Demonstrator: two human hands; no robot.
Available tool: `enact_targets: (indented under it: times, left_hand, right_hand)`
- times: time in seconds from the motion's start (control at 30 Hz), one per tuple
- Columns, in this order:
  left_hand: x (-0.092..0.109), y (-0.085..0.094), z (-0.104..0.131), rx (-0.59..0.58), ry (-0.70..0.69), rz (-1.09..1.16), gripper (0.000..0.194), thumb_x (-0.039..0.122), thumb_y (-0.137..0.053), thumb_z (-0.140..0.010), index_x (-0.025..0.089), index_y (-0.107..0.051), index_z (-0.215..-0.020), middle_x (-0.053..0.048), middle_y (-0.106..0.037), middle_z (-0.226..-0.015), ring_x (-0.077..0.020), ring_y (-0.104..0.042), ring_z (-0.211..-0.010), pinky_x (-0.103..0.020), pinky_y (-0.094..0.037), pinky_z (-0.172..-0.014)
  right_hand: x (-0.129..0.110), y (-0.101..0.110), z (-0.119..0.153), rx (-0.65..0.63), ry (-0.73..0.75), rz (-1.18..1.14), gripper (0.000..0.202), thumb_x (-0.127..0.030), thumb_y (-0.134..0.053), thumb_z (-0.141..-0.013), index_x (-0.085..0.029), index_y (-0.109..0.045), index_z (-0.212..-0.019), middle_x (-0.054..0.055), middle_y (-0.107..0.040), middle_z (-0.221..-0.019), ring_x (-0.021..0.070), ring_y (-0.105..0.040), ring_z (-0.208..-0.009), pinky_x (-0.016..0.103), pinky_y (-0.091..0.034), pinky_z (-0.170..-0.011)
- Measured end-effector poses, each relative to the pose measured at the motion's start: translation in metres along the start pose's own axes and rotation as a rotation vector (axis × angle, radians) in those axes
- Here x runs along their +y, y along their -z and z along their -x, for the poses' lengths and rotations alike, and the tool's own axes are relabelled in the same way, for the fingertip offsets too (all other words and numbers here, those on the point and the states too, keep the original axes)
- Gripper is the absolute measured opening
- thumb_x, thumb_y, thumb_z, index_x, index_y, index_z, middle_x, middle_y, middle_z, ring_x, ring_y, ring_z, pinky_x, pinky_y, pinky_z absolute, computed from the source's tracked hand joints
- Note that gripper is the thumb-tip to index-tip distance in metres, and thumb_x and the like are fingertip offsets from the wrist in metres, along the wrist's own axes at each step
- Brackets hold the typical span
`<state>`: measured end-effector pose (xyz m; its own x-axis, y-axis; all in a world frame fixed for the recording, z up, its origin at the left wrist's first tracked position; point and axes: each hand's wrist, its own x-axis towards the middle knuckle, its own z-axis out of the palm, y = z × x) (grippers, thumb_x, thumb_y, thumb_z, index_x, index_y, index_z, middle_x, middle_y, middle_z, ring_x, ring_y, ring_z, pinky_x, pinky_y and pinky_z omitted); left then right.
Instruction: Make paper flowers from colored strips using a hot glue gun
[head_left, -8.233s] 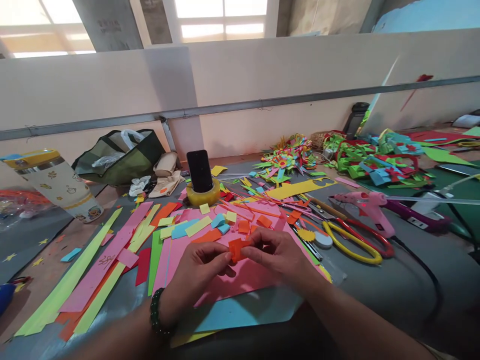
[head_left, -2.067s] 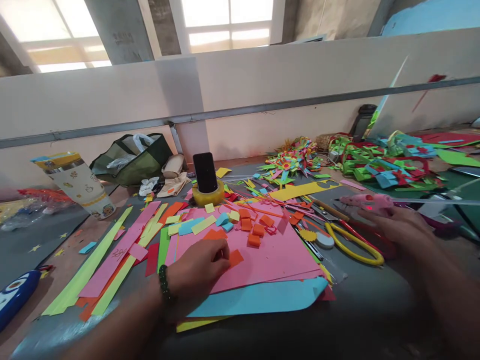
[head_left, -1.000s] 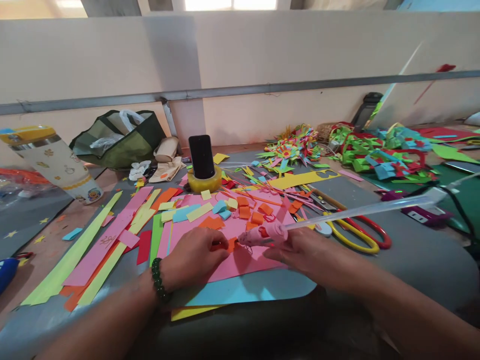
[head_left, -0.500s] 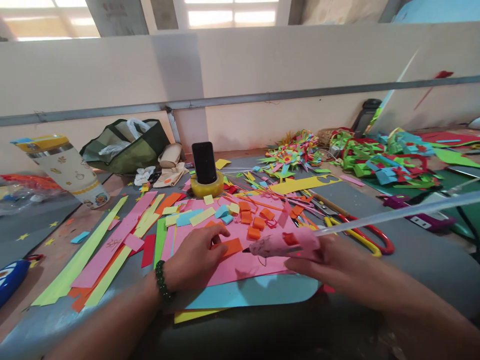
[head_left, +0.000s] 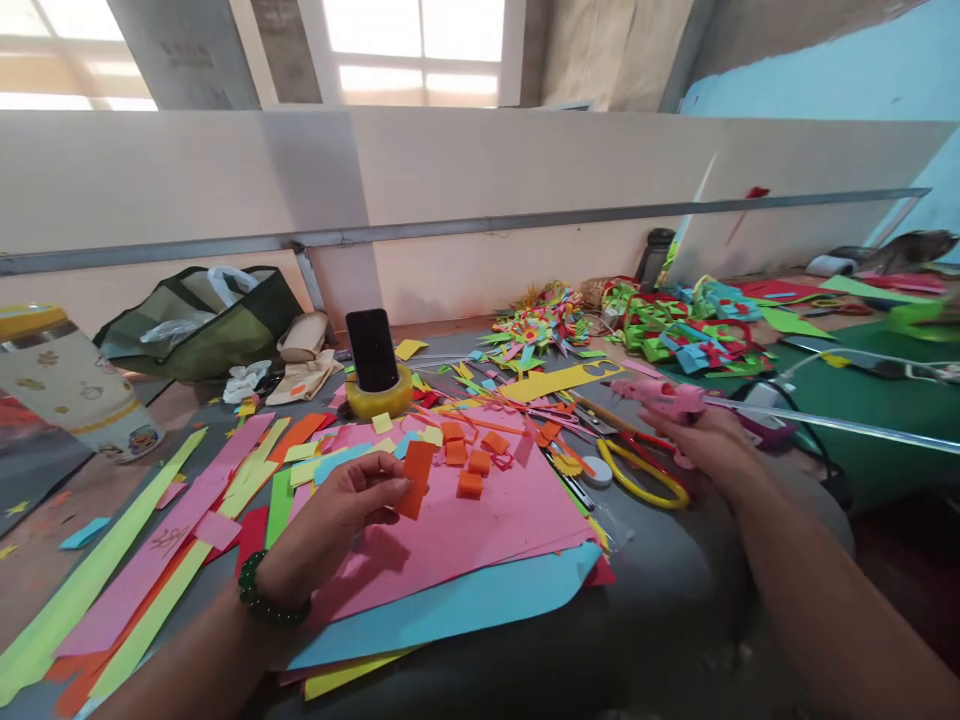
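Between thumb and fingers, my left hand [head_left: 352, 505] pinches an orange paper strip [head_left: 416, 478], raised above the pink paper sheet [head_left: 465, 540]. A green bead bracelet circles that wrist. My right hand [head_left: 694, 435] grips a pink glue gun [head_left: 664, 397] off to the right, its nozzle pointing left above the scissors. A long clear glue stick [head_left: 840, 420] sticks out of the gun's back. Several small folded orange paper pieces [head_left: 470, 485] rest on the pink sheet, beyond the left hand. A light blue sheet [head_left: 450, 615] shows underneath.
Coloured paper strips [head_left: 165, 545] lie at left, near a tumbler [head_left: 82, 390]. A phone [head_left: 372, 350] leans in a yellow tape roll [head_left: 381, 395]. Yellow-handled scissors [head_left: 641, 480] lie at right. Behind are paper decorations [head_left: 536, 325] and a green bag [head_left: 195, 330].
My left hand has lifted the orange strip off the pink sheet. My right hand has carried the glue gun away to the right, toward the scissors. The camera view has shifted right.
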<state>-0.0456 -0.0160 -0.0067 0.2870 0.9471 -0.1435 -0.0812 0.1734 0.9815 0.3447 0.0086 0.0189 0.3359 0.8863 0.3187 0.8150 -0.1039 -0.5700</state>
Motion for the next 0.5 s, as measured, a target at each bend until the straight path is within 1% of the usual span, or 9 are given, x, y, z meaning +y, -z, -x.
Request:
enact_targets:
  times: [0.1,0.17,0.27,0.33,0.4,0.5]
  left_hand:
    - [-0.002,-0.001,-0.001,0.034,0.004,-0.024,0.023,0.033,-0.075,-0.067,0.017,-0.060,-0.074,0.004,-0.056,-0.065,-0.0056,-0.048,-0.053,-0.016,-0.037,-0.050]
    - [-0.002,0.000,-0.002,0.046,0.018,-0.014,0.024,0.033,-0.076,-0.067,0.017,-0.060,-0.073,0.005,-0.054,-0.060,-0.0040,-0.043,-0.048,-0.016,-0.034,-0.045]
    - [-0.001,-0.001,-0.002,0.030,0.039,0.079,0.025,0.030,-0.078,-0.066,0.016,-0.059,-0.075,0.005,-0.058,-0.061,-0.0045,-0.051,-0.051,-0.015,-0.040,-0.050]
    - [0.000,-0.002,-0.002,0.017,0.057,0.130,0.027,0.028,-0.078,-0.065,0.016,-0.058,-0.078,0.004,-0.061,-0.062,-0.0054,-0.056,-0.055,-0.015,-0.043,-0.054]
    - [0.001,-0.003,-0.001,0.014,0.078,0.151,0.029,0.028,-0.078,-0.066,0.017,-0.056,-0.081,0.003,-0.063,-0.062,-0.0064,-0.059,-0.054,-0.015,-0.044,-0.053]
    - [0.002,-0.005,0.001,0.023,0.093,0.158,0.033,0.030,-0.078,-0.066,0.017,-0.053,-0.082,0.001,-0.066,-0.061,-0.0085,-0.063,-0.054,-0.014,-0.045,-0.050]
  right_hand:
    - [0.007,-0.001,-0.004,-0.079,-0.075,0.028,0.037,-0.051,-0.052,-0.075,-0.022,-0.043,-0.054,0.000,-0.043,-0.043,0.0141,-0.042,-0.040,0.027,-0.033,-0.040]
    - [0.009,0.000,-0.007,-0.103,-0.085,0.055,0.034,-0.050,-0.052,-0.074,-0.022,-0.044,-0.055,0.001,-0.044,-0.045,0.0142,-0.043,-0.042,0.027,-0.033,-0.042]
    - [0.010,0.002,-0.014,-0.111,-0.078,0.102,0.035,-0.051,-0.052,-0.074,-0.022,-0.047,-0.056,0.002,-0.047,-0.049,0.0154,-0.045,-0.047,0.029,-0.034,-0.047]
    - [0.011,0.002,-0.021,-0.114,-0.080,0.134,0.037,-0.053,-0.049,-0.075,-0.022,-0.045,-0.055,0.002,-0.047,-0.049,0.0160,-0.045,-0.049,0.030,-0.034,-0.049]
    - [0.013,0.003,-0.027,-0.125,-0.083,0.172,0.040,-0.054,-0.047,-0.076,-0.023,-0.043,-0.052,0.002,-0.046,-0.046,0.0163,-0.044,-0.048,0.031,-0.034,-0.049]
    - [0.022,0.007,-0.036,-0.158,-0.064,0.236,0.043,-0.053,-0.052,-0.074,-0.024,-0.040,-0.044,0.003,-0.046,-0.043,0.0173,-0.046,-0.046,0.032,-0.036,-0.050]
